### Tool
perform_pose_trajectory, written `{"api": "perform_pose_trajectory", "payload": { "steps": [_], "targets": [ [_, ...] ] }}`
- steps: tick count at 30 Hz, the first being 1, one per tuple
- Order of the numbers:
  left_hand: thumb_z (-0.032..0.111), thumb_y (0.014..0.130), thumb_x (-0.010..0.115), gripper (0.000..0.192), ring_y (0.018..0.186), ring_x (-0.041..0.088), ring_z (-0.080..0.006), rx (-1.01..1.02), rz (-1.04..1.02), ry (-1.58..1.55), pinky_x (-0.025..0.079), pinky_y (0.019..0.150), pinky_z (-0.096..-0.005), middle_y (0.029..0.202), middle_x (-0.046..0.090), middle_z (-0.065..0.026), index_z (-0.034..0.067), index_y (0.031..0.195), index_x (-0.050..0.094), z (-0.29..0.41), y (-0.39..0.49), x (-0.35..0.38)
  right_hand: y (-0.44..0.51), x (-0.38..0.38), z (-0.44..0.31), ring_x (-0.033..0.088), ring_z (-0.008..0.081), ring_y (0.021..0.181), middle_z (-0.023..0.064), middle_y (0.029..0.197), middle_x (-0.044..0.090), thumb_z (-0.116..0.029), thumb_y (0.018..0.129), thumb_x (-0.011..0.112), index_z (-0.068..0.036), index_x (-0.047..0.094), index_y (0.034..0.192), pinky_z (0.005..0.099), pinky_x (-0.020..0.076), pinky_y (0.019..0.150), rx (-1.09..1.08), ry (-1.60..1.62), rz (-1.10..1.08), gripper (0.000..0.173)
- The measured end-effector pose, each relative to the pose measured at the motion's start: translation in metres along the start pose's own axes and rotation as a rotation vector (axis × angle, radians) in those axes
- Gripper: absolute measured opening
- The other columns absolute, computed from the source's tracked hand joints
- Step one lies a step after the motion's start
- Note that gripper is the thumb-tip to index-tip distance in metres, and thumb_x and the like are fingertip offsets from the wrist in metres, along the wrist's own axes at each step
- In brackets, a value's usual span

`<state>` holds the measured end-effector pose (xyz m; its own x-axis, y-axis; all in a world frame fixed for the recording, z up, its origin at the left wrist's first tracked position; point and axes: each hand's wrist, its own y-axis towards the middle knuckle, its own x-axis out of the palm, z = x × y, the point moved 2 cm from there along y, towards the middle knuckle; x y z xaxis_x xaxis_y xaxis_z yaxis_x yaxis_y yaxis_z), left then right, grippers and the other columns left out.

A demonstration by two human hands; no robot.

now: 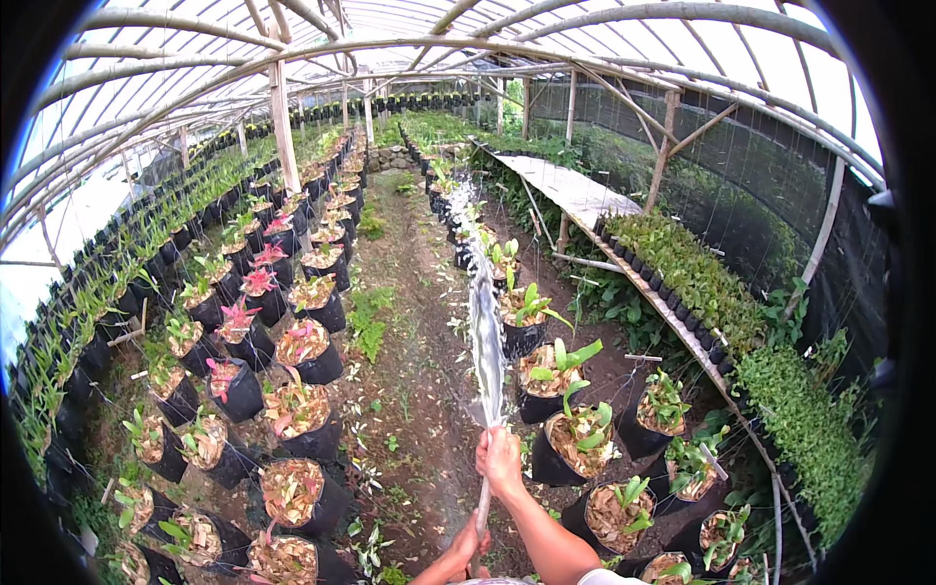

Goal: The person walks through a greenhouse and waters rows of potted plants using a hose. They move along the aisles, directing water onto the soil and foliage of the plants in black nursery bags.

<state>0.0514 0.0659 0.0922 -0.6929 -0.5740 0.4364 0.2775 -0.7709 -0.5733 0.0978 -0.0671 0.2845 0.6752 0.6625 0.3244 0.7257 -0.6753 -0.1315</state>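
Note:
My right hand (501,459) is wrapped around the front end of a hose (483,504), and its fingers press in at the mouth. Lower down, my left hand (466,545) grips the same hose near the bottom edge of the view. From the mouth a wide jet of water (485,329) shoots forward and breaks into spray over the row of potted plants to the right of the path. Closest to my right hand on that side is a black grow bag (550,455) filled with pale chips and holding a green-leaved plant (589,431).
Several rows of bagged plants, some with pink leaves (238,318), line the left side of the dirt path (413,351). On the right, a raised bench (567,191) carries dense seedlings (673,256). Hanging wires, wooden posts (284,124) and dark shade netting (731,161) surround the rows.

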Motion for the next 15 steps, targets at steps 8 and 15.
{"api": "perform_pose_trajectory", "payload": {
  "steps": [8, 15],
  "targets": [
    [0.064, 0.096, 0.013, 0.071, 0.049, 0.038, -0.0176, -0.007, -0.014, 0.014, 0.035, 0.054, -0.0296, 0.051, 0.036, -0.0016, 0.009, 0.058, 0.039, -0.0033, 0.0066, -0.0026, 0.0013, -0.0010, -0.0011, 0.034, 0.0091, 0.039, -0.0001, 0.051, 0.039, -0.029, 0.096, 0.034, -0.008, 0.044, 0.073, 0.0259, 0.0268, 0.036, -0.017, 0.002, -0.005, 0.033],
    [0.063, 0.096, 0.013, 0.071, 0.049, 0.038, -0.0178, -0.003, 0.011, 0.036, 0.034, 0.054, -0.0294, 0.051, 0.036, -0.0021, 0.009, 0.057, 0.038, 0.0019, 0.0054, -0.0027, 0.0031, -0.0003, -0.0019, 0.035, 0.0086, 0.040, -0.0002, 0.052, 0.040, -0.026, 0.096, 0.033, -0.007, 0.045, 0.073, 0.0251, 0.0269, 0.037, 0.007, 0.029, -0.012, 0.032]
  ]
}}
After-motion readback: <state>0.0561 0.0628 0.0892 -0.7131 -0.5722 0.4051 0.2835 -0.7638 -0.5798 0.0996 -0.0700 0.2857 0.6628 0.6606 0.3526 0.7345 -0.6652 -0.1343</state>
